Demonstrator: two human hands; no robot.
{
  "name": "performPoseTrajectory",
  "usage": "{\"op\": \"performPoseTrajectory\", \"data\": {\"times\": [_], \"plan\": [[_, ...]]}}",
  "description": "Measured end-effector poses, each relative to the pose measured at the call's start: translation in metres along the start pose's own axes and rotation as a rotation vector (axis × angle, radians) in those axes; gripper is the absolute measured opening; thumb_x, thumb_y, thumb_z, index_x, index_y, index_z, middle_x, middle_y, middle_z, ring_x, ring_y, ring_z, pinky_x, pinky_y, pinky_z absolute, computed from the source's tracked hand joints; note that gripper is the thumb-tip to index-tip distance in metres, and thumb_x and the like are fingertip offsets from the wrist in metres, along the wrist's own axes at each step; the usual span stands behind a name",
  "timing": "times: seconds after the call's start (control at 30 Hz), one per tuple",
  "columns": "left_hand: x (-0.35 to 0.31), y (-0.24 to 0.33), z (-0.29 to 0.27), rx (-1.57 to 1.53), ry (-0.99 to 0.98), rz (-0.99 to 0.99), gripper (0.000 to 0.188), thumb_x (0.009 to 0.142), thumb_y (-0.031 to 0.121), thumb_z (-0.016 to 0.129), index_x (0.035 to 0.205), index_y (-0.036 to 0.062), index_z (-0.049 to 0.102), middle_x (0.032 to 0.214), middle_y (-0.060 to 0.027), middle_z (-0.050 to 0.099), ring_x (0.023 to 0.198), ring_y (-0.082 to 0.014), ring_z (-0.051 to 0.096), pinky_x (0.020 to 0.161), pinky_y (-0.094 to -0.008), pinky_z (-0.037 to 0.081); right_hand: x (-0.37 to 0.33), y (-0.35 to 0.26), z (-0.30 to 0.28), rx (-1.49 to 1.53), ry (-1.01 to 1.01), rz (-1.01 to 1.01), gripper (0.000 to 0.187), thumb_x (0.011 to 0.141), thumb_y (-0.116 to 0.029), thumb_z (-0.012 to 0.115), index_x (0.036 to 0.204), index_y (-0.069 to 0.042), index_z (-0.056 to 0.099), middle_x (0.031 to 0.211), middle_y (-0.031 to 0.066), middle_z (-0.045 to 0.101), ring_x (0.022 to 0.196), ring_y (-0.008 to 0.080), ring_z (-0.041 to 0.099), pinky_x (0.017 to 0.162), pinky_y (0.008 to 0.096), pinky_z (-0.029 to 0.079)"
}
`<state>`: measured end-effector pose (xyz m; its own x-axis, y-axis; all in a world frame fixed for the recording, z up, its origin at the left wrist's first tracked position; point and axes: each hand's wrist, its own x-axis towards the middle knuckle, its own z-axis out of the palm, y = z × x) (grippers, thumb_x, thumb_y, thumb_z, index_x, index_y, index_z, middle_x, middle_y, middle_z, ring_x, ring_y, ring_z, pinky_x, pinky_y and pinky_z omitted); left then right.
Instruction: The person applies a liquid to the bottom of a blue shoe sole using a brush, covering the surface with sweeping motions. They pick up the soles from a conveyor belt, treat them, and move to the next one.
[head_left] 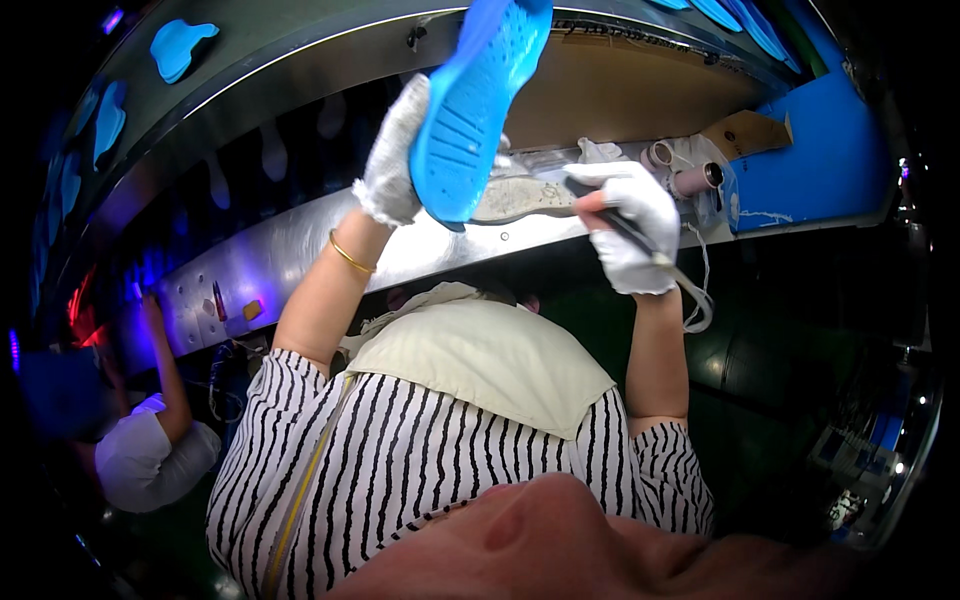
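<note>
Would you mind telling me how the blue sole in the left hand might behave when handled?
The blue sole is probably light, since the gloved left hand alone holds it up. It likely flexes somewhat, looking like moulded foam or rubber. Its grooves may aid grip.

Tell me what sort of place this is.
Probably a shoe factory line: the left hand holds a blue shoe sole, similar blue pieces lie on the surface beyond, and another person is by the metal bench.
</note>
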<state>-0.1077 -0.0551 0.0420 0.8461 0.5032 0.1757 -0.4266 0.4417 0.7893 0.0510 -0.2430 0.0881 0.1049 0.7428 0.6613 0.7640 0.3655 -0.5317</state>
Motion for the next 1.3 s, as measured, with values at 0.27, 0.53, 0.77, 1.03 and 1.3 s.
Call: {"op": "performPoseTrajectory", "data": {"times": [0.27,0.53,0.77,1.03,1.3], "plan": [[0.048,0.13,0.04,1.782,0.359,0.496,0.057,0.075,0.061,0.058,0.106,0.0127,0.062,0.114,-0.0089,0.06,0.105,-0.0227,0.057,0.089,-0.0407,0.045,-0.001,0.003,0.007,0.186,0.191,0.092,0.018,0.07,0.01,0.067,0.081,-0.002,0.062,0.094,0.0133,0.065,0.085,0.0191,0.06,0.078,0.0281,0.046],[0.034,0.091,-0.04,0.528,0.196,0.484,0.045,0.098,0.027,0.041,0.13,-0.0042,0.041,0.126,-0.0224,0.05,0.112,-0.0328,0.054,0.1,-0.0394,0.042,-0.011,0.022,0.012,0.333,0.226,0.251,0.018,0.073,0.01,0.067,0.082,-0.003,0.059,0.089,0.0077,0.063,0.08,0.0124,0.058,0.073,0.024,0.046],[-0.015,0.198,-0.133,2.222,1.062,0.736,0.043,0.077,0.029,0.066,0.116,0.0117,0.06,0.115,-0.0131,0.057,0.106,-0.0306,0.053,0.091,-0.0379,0.043,-0.012,0.028,0.017,0.413,0.13,0.304,0.024,0.072,0.01,0.069,0.087,-0.004,0.057,0.096,0.0116,0.062,0.09,0.0181,0.061,0.084,0.0299,0.047],[-0.049,0.177,-0.127,2.073,0.947,0.941,0.023,0.075,0.026,0.071,0.093,0.0119,0.068,0.086,-0.008,0.063,0.089,-0.0255,0.058,0.081,-0.0355,0.046,-0.017,0.038,0.029,0.471,0.136,0.383,0.023,0.074,0.009,0.067,0.091,-0.003,0.056,0.089,0.0068,0.063,0.074,0.0099,0.059,0.068,0.0211,0.047],[-0.114,0.198,-0.026,0.455,0.222,1.164,0.054,0.097,0.048,0.027,0.085,0.0066,0.06,0.101,-0.018,0.056,0.093,-0.0279,0.053,0.086,-0.0331,0.042,-0.016,0.039,0.026,0.495,0.212,0.415,0.024,0.076,0.005,0.068,0.094,-0.004,0.055,0.079,0.003,0.058,0.067,0.0076,0.055,0.062,0.0194,0.043]]}}
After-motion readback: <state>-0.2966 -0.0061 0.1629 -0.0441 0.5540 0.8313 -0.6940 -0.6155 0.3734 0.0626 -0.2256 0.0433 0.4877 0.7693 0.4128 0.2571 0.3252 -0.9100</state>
